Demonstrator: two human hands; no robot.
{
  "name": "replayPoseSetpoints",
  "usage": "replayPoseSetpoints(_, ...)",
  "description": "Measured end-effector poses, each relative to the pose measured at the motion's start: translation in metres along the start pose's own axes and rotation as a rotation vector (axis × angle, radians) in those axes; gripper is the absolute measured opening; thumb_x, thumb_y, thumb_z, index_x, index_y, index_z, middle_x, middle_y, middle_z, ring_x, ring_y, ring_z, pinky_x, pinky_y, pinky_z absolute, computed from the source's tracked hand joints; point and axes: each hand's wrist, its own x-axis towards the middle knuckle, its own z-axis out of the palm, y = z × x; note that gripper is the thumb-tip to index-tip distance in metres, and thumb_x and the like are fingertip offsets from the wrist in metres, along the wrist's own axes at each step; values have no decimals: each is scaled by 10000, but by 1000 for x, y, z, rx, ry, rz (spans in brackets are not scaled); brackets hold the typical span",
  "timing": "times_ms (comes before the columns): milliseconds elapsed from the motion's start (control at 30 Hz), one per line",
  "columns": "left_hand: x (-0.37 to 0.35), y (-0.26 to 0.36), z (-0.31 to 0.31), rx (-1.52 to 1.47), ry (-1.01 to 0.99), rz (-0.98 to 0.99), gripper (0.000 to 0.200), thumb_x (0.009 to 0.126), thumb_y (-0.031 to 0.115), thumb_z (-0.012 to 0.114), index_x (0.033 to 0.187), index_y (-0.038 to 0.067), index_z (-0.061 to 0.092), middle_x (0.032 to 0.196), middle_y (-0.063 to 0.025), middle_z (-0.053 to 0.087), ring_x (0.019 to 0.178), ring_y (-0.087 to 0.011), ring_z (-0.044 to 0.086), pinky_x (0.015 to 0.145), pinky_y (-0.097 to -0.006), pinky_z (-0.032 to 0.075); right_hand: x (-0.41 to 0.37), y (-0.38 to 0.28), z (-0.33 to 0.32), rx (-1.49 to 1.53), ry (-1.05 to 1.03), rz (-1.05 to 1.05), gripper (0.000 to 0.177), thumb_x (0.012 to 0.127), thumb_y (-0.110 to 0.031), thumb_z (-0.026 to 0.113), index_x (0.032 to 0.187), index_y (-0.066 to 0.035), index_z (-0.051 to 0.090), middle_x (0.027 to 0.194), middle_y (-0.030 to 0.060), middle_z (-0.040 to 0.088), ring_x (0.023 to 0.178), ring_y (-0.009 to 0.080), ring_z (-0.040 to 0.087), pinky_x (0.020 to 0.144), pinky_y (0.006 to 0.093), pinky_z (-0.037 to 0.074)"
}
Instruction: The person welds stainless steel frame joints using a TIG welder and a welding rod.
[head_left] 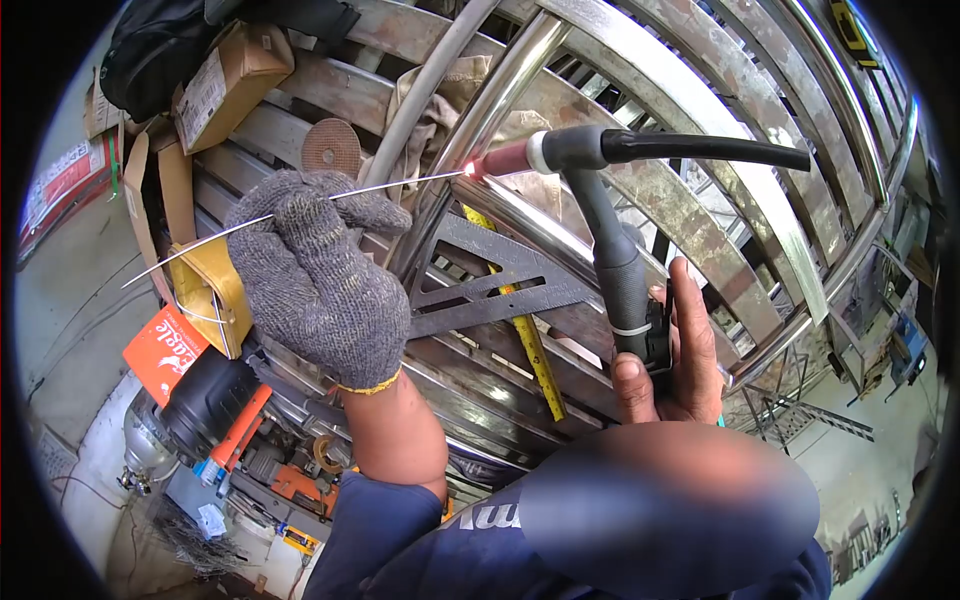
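My left hand (325, 270), in a grey knit glove, pinches a thin filler rod (425, 181) that slants across the view. The rod's far end meets a small bright glow at the tip of a TIG welding torch (615, 245). Bare fingers of my right hand (692, 370) wrap around the torch handle from below, with the thumb at its lower end. Red at the nozzle, the torch points left at a joint of polished metal tubes (525, 215). Below the joint lie a dark triangular square (540, 262) and a yellow measuring tape strip (540, 370).
Metal slats (700, 240) form the work surface. A brown abrasive disc (331, 146), a cloth (470, 85) and a cardboard box (235, 80) lie at the upper left. A black welding helmet (210, 400) and tools sit at the lower left. A black torch cable (720, 148) extends right.
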Motion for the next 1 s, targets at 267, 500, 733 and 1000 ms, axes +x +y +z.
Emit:
replayPoseSetpoints(267, -1, 5, 1, 23, -9, 2, 167, 1118, 123, 571, 1179, -33, 566, 908, -143, 674, 608, -213, 683, 571, -302, 563, 1, 0, 1, 34, 31, -3, 706, 922, -4, 745, 1545, 141, 446, 1531, 336, 544, 1351, 425, 610, 1144, 418, 457)
replayPoseSetpoints(500, -1, 6, 4, 86, -6, 30, 304, 1128, 288, 582, 1110, -15, 561, 877, -143, 645, 596, -225, 660, 547, -330, 538, 8, -3, -3, -23, -13, -43, 681, 927, -10, 753, 1530, 135, 471, 1426, 317, 626, 1230, 411, 657, 1088, 408, 491)
replayPoseSetpoints(733, -1, 5, 5, 56, 13, 25, 269, 1124, 245, 584, 1058, -15, 562, 848, -135, 647, 595, -219, 670, 550, -321, 530, 1, 2, -12, 22, -76, 29, 756, 1039, -87, 648, 1639, 104, 230, 1532, 291, 508, 1224, 269, 640, 1007, 346, 519)
replayPoseSetpoints(1000, -2, -2, -2, -18, 5, 41, 169, 1105, 96, 589, 1145, -65, 561, 918, -173, 664, 607, -229, 674, 548, -338, 592, 9, -1, -23, 27, -78, 20, 754, 985, -16, 687, 1609, 130, 289, 1634, 333, 406, 1446, 380, 538, 1176, 407, 432)
